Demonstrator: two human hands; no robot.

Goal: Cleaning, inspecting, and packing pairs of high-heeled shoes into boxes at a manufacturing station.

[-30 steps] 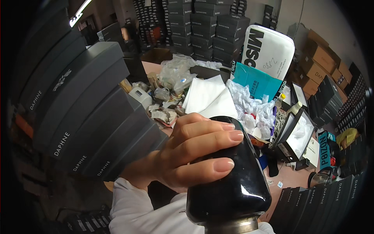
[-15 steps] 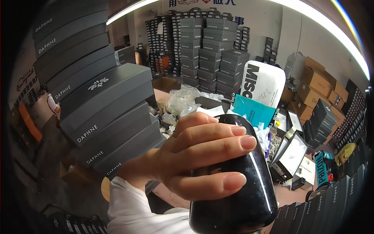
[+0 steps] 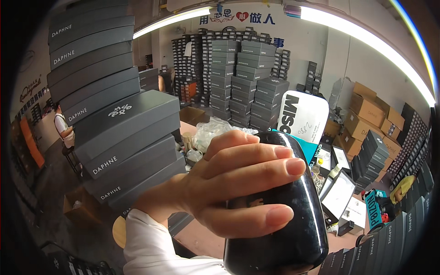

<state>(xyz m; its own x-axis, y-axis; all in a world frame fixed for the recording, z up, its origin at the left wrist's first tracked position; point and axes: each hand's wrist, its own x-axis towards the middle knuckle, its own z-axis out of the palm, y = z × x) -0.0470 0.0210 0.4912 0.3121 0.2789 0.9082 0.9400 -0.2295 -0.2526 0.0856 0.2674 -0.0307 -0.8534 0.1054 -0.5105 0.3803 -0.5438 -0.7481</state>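
Your view has tilted up since a second ago: the table clutter dropped away, stacked grey boxes at left. Your left hand wraps its fingers around the glossy black bottle, near, centre-right.

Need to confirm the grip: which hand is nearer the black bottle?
Left. The left hand is wrapped around the black bottle, fingers across its front. The right hand is out of view.

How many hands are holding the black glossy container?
1: the left hand, from the lower left, wraps its fingers around the black glossy container. The right hand is not in view, perhaps hidden.
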